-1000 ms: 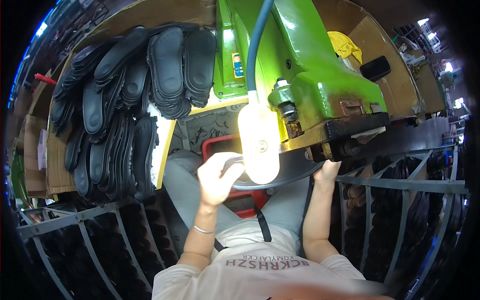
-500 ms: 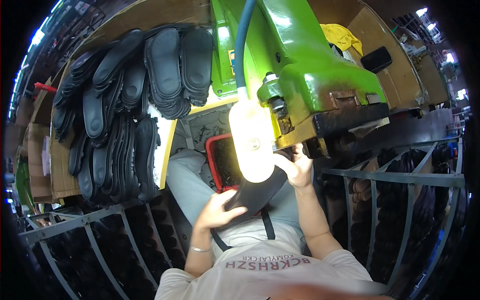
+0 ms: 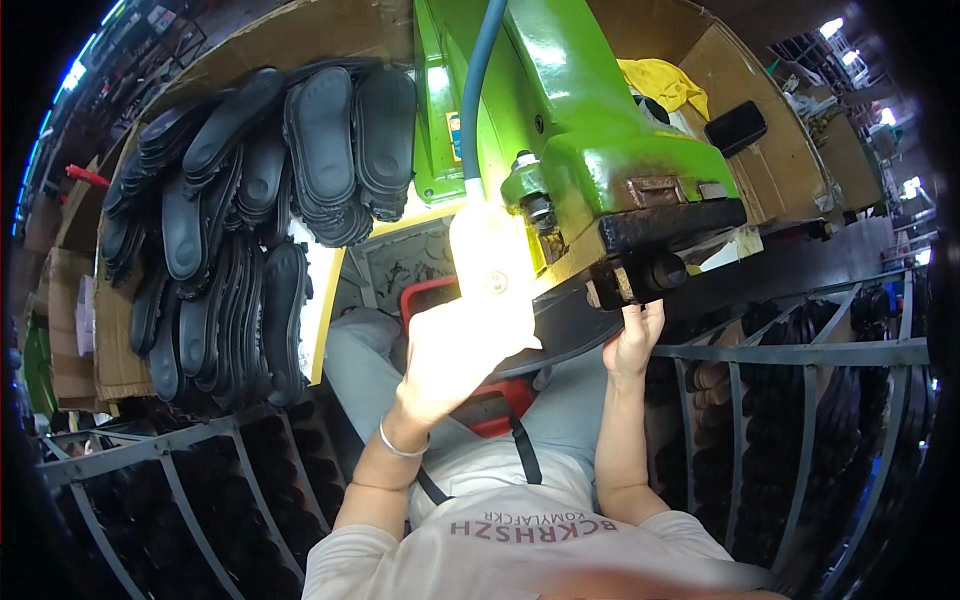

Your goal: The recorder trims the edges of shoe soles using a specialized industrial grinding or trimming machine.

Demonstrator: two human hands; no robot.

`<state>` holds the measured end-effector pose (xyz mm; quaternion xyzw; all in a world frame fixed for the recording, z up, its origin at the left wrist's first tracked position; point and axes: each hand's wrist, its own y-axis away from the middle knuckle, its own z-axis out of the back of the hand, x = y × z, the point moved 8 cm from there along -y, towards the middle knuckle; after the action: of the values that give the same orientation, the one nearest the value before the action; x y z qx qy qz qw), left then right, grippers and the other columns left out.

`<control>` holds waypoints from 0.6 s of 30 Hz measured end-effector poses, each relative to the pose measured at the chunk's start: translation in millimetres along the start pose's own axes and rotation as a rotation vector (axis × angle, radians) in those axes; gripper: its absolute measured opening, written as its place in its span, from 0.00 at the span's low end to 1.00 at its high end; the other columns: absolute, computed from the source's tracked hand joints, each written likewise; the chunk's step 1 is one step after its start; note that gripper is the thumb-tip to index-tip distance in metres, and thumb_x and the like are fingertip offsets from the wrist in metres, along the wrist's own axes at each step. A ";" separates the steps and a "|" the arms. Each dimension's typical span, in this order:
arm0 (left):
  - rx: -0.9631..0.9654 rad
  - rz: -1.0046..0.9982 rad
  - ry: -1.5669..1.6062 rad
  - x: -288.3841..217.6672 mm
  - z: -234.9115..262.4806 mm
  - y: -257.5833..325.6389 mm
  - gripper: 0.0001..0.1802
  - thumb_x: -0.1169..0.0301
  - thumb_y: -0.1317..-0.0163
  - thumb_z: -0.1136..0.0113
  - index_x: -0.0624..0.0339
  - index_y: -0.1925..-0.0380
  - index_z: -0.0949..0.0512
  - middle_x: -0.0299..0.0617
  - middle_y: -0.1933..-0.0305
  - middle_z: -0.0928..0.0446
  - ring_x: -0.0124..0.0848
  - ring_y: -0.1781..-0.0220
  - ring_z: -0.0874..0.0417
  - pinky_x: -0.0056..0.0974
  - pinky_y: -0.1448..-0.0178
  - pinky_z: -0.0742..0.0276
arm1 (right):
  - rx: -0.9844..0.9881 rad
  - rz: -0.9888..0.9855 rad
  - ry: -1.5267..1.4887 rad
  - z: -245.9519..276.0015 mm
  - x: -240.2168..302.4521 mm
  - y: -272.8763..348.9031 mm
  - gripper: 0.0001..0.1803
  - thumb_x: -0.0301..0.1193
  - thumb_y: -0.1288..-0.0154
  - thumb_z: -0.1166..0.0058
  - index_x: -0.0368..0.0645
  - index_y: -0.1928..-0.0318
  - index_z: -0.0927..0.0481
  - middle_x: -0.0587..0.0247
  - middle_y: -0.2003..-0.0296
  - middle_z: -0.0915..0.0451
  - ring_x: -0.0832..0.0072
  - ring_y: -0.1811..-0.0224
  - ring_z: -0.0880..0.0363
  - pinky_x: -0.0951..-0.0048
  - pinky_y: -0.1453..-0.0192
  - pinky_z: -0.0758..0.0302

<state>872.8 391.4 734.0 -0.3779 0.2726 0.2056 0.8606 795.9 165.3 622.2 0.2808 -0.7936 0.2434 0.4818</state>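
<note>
A black shoe sole [image 3: 572, 334] lies crosswise under the head of a green machine [image 3: 590, 120], its far edge partly hidden by the machine. My left hand [image 3: 462, 352] grips the sole's left end, close beneath a glowing lamp [image 3: 488, 250] that washes out the fingers. At the other end, my right hand [image 3: 634, 340] pinches the sole's edge, its fingertips reaching up just below the dark machine head [image 3: 665, 235].
Stacks of dark soles [image 3: 325, 140] fill a cardboard box [image 3: 115, 345] at the left. Below my hands stands a red bin [image 3: 425, 290]. Metal racks [image 3: 800, 352] flank both sides. A yellow cloth [image 3: 665, 82] and another carton [image 3: 775, 150] sit at the right back.
The sole has swung from slanting over my lap to crosswise under the machine head. My left hand moved up toward the lamp; my right hand shifted right and slightly down.
</note>
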 end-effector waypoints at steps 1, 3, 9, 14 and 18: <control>-0.001 0.001 -0.002 6.5 0.8 -1.5 0.08 0.76 0.49 0.36 0.60 0.67 0.18 0.43 0.67 0.18 0.35 0.67 0.17 0.34 0.62 0.21 | 0.002 -0.001 -0.001 -5.0 1.4 2.3 0.06 0.25 0.36 0.46 0.42 0.60 0.29 0.74 0.68 0.29 0.88 0.67 0.34 0.86 0.60 0.36; -0.179 -0.207 -0.191 8.4 12.8 2.9 0.18 0.58 0.58 0.26 0.60 0.76 0.22 0.34 0.78 0.27 0.31 0.78 0.25 0.32 0.73 0.29 | -0.087 -0.070 -0.079 -17.7 -0.1 9.5 0.05 0.25 0.36 0.47 0.43 0.62 0.29 0.73 0.69 0.29 0.88 0.68 0.34 0.86 0.61 0.36; 0.171 0.354 0.210 57.3 24.0 14.6 0.16 0.62 0.58 0.28 0.62 0.79 0.22 0.43 0.82 0.25 0.32 0.84 0.28 0.33 0.75 0.31 | 0.038 -0.111 -0.061 -38.2 -8.6 34.8 0.06 0.22 0.40 0.48 0.41 0.63 0.30 0.71 0.68 0.28 0.87 0.67 0.33 0.84 0.61 0.34; 0.024 0.437 0.077 74.1 28.5 77.0 0.19 0.64 0.63 0.22 0.62 0.84 0.25 0.41 0.86 0.29 0.29 0.86 0.29 0.32 0.79 0.34 | 0.161 -0.153 -0.082 -77.3 -12.5 39.2 0.17 0.19 0.46 0.41 0.36 0.54 0.26 0.68 0.61 0.23 0.84 0.63 0.27 0.82 0.59 0.29; 0.046 0.639 0.329 52.9 -17.7 106.9 0.14 0.68 0.53 0.29 0.66 0.74 0.23 0.45 0.78 0.22 0.31 0.80 0.23 0.34 0.71 0.27 | 0.374 -0.132 0.094 -89.1 -10.6 24.1 0.12 0.17 0.50 0.38 0.35 0.63 0.22 0.69 0.68 0.22 0.84 0.68 0.25 0.82 0.63 0.28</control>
<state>847.9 453.0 633.3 -0.2823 0.5163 0.3945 0.7058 839.5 243.5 647.0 0.4051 -0.6910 0.3671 0.4729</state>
